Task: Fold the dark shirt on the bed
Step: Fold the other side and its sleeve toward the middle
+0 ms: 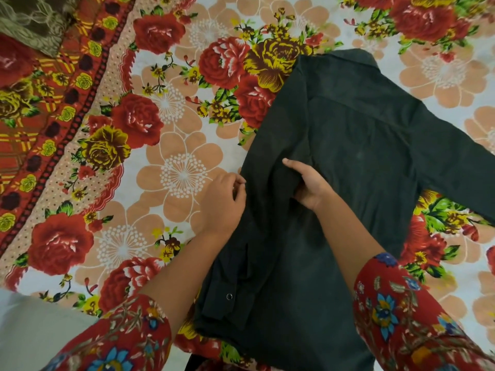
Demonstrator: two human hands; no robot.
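Item: dark shirt, lying back-up on the floral bedsheet, collar at the far end, hem toward the person. Condition: left side turned in over the back, with the folded sleeve laid down along that side in loose layers and a snap showing near its end. The outstretched sleeve lies flat to the right, not yet folded. Left hand: fingers curled at the shirt's left fold edge, seemingly pinching it. Right hand: thumb on top, fingers tucked under a raised ridge of cloth at mid-back, gripping it. Risks, as I judge them from here: the ridge, if pressed flat rather than drawn out, sets a crease across the back. A tug by the right hand alone could drag the body sideways and skew the left fold line. The loose sleeve layers may slide out at the near end. The soft sheet may ruck beneath. The right fold may end wider than the left, giving a lopsided bundle.
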